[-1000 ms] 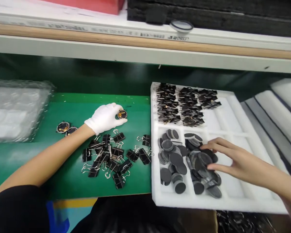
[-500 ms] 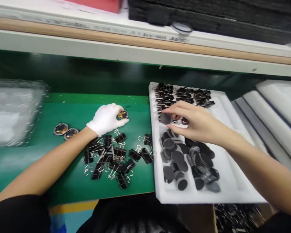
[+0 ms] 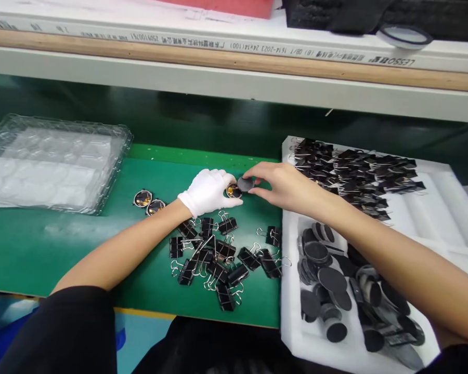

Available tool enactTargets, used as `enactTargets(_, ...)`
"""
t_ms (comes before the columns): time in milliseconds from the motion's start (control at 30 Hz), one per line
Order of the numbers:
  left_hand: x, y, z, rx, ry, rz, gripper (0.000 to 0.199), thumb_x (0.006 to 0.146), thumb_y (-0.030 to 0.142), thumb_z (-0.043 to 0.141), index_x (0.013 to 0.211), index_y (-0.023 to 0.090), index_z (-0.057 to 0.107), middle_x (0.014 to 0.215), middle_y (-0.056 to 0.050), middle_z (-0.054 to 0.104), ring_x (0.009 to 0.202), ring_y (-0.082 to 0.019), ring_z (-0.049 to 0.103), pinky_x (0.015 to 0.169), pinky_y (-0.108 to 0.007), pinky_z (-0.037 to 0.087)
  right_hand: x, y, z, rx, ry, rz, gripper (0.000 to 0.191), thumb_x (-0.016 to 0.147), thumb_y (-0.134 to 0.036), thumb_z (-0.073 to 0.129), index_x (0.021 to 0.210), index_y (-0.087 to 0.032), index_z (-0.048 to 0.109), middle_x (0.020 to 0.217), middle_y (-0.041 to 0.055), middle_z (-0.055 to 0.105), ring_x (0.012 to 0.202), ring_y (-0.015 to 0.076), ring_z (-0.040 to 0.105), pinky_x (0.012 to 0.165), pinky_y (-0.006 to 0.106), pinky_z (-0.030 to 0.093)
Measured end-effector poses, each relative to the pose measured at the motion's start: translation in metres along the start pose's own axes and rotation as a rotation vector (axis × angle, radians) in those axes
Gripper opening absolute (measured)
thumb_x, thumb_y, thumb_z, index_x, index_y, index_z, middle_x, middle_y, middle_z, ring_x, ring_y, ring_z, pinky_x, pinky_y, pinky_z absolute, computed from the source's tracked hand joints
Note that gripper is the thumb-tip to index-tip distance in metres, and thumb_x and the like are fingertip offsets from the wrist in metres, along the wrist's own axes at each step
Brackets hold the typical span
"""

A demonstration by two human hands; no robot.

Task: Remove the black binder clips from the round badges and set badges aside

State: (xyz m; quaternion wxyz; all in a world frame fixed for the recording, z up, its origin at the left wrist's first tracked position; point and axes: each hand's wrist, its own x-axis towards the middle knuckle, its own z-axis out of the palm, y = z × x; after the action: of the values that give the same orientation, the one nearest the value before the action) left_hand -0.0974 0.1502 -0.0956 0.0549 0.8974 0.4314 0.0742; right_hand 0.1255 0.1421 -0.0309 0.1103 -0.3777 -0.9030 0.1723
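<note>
My left hand (image 3: 208, 193), in a white glove, grips a small round part (image 3: 233, 191) with a metallic rim and gold-coloured pieces inside, near the mat's middle. My right hand (image 3: 283, 186) is bare and pinches a dark grey disc (image 3: 245, 184) between thumb and fingers. The disc is tilted at the right edge of the round part and overlaps it slightly; whether they touch I cannot tell. Two similar round parts (image 3: 143, 198) lie left of my gloved hand. Below my hands, several black binder clips (image 3: 225, 296) are scattered on the green mat (image 3: 148, 259).
A white foam tray (image 3: 289, 311) on the right holds several dark discs (image 3: 333, 279) and rows of black clips (image 3: 354, 169). Clear plastic trays (image 3: 58, 161) lie at the left. Across the back runs a shelf edge (image 3: 179, 65), with a glass-like ring (image 3: 405, 36) on it.
My right hand has moved left from over the foam tray, bringing the dark disc to the round part in my left hand. The camera view has shifted left.
</note>
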Motion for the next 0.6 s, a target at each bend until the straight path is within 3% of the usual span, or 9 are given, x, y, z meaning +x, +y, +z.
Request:
enactTargets(200, 0.001, 0.000, -0.001, 0.012, -0.007, -0.002, 0.052, 0.089, 0.067, 0.066, 0.101, 0.017, 0.069, 0.094, -0.010, 0.073, 0.092, -0.030, 0.071, 0.074, -0.037, 0.039, 0.019, 0.000, 0.016, -0.004, -0.116, -0.120, 0.026, 0.090, -0.009, 0.069, 0.112, -0.019, 0.079, 0.113, 0.0099, 0.078, 0.105, 0.0297, 0.072, 0.090, 0.042, 0.054)
enactTargets(333, 0.002, 0.002, -0.002, 0.022, -0.012, -0.005, 0.053, 0.089, 0.068, 0.067, 0.102, 0.016, 0.068, 0.095, -0.009, 0.073, 0.092, -0.030, 0.071, 0.072, -0.037, 0.038, 0.020, 0.010, 0.026, 0.010, -0.092, -0.124, 0.025, 0.092, -0.015, 0.073, 0.115, -0.022, 0.080, 0.118, 0.0091, 0.076, 0.107, 0.0283, 0.070, 0.093, 0.042, 0.052)
enactTargets(500, 0.000, 0.002, -0.002, -0.016, 0.005, -0.012, 0.054, 0.089, 0.066, 0.068, 0.114, 0.018, 0.069, 0.099, -0.008, 0.073, 0.096, -0.029, 0.070, 0.075, -0.036, 0.040, 0.004, 0.011, 0.014, -0.166, -0.091, -0.023, 0.034, 0.093, -0.023, 0.074, 0.127, -0.024, 0.077, 0.123, 0.0153, 0.067, 0.107, 0.0323, 0.065, 0.087, 0.045, 0.049)
enactTargets(600, -0.002, 0.001, -0.002, -0.041, 0.035, -0.013, 0.058, 0.089, 0.064, 0.069, 0.127, 0.019, 0.066, 0.104, -0.009, 0.072, 0.100, -0.029, 0.070, 0.079, -0.037, 0.042, -0.006, 0.007, 0.002, -0.086, -0.087, -0.008, 0.036, 0.097, -0.027, 0.070, 0.132, -0.022, 0.073, 0.118, 0.0140, 0.067, 0.099, 0.0282, 0.065, 0.086, 0.042, 0.048)
